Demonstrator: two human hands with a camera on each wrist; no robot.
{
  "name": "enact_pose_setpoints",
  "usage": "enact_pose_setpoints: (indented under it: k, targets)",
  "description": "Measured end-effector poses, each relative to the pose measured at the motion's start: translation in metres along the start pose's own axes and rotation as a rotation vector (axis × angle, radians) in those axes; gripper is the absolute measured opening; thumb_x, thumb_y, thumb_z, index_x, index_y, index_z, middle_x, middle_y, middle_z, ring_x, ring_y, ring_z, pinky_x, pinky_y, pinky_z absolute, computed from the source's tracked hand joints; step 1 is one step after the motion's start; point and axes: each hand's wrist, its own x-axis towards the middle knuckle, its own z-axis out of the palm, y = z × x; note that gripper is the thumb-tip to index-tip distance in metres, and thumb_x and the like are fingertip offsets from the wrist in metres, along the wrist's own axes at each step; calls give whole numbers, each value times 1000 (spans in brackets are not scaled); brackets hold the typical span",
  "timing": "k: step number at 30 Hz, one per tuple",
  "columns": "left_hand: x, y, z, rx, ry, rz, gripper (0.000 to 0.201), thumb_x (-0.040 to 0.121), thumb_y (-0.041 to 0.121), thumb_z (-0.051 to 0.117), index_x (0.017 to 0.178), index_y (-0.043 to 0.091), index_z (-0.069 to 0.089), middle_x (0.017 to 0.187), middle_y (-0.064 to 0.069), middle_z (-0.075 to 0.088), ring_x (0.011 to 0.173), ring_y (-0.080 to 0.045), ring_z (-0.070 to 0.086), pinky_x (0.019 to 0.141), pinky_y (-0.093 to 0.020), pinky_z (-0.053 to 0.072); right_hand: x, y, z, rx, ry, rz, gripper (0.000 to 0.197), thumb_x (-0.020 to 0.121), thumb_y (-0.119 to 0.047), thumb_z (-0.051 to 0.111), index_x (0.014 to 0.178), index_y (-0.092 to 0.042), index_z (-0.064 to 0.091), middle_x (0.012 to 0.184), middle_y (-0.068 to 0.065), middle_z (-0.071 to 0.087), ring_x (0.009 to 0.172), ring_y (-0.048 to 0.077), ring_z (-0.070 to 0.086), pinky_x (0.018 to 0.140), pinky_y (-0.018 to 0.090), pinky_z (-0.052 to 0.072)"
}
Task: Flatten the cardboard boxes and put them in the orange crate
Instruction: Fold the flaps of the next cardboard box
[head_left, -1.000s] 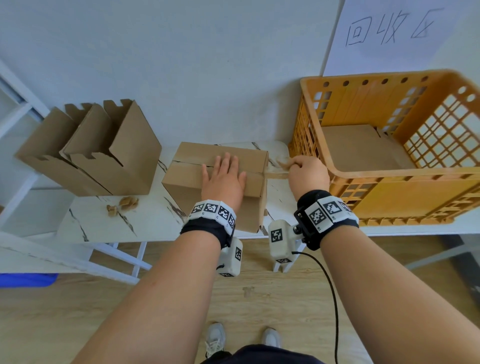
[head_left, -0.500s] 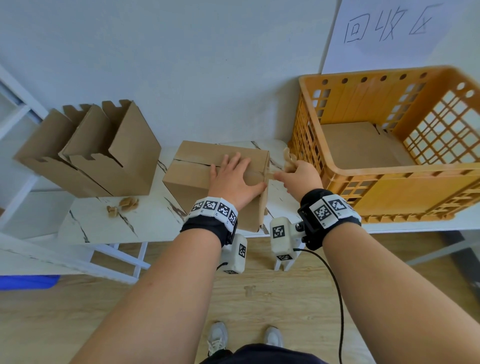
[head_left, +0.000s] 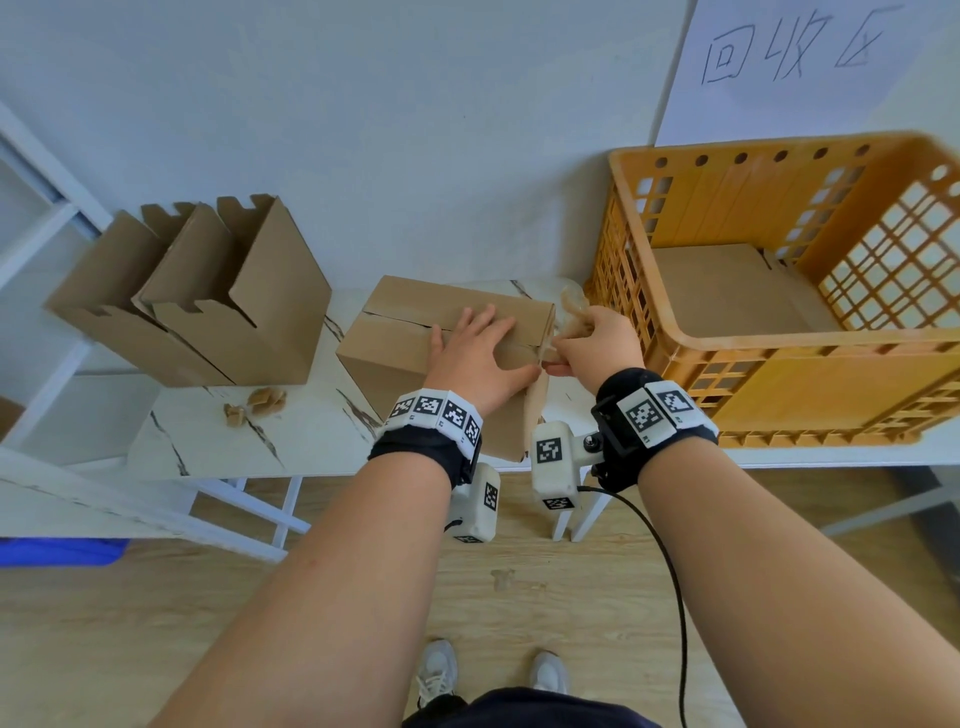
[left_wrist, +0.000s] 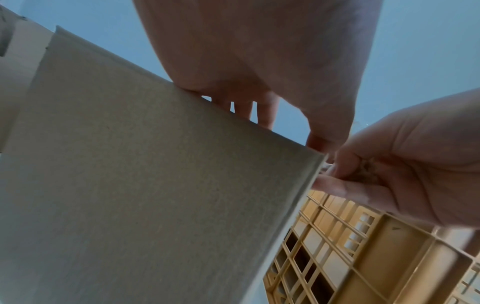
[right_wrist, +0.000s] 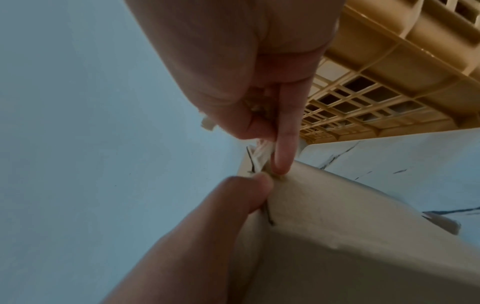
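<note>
A closed cardboard box (head_left: 395, 343) stands mid-table. My left hand (head_left: 478, 353) lies flat on its top with fingers spread, the thumb at the right front corner. My right hand (head_left: 592, 348) pinches a crumpled strip of brown tape (head_left: 571, 306) at the box's right end. The orange crate (head_left: 779, 343) stands to the right with a flattened cardboard sheet (head_left: 727, 291) on its floor. In the left wrist view the box side (left_wrist: 155, 185) fills the left. In the right wrist view my right hand's fingers (right_wrist: 283, 144) touch the box corner (right_wrist: 337, 236).
Three opened cardboard boxes (head_left: 208, 291) lean together at the table's left. Small tape scraps (head_left: 260, 402) lie in front of them on the marble-pattern table (head_left: 208, 441). A white wall is close behind, with a paper sign above the crate.
My right hand drew the tape strip rightward, then came back to the box's right corner with the tape bunched in it. My left hand slid right across the box top.
</note>
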Motion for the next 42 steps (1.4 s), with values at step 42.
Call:
enact_pose_setpoints:
  k: [42]
  targets:
    - [-1,17,-37,-493,159,-81,29,92,22,58,121,25,62,127,7,59,120,-10,52,105,-26,36,-20,-20,-35,157,-69,-138,13,95,-8,52,97,-11,65,87,11,66,75,17,60,78,32,54]
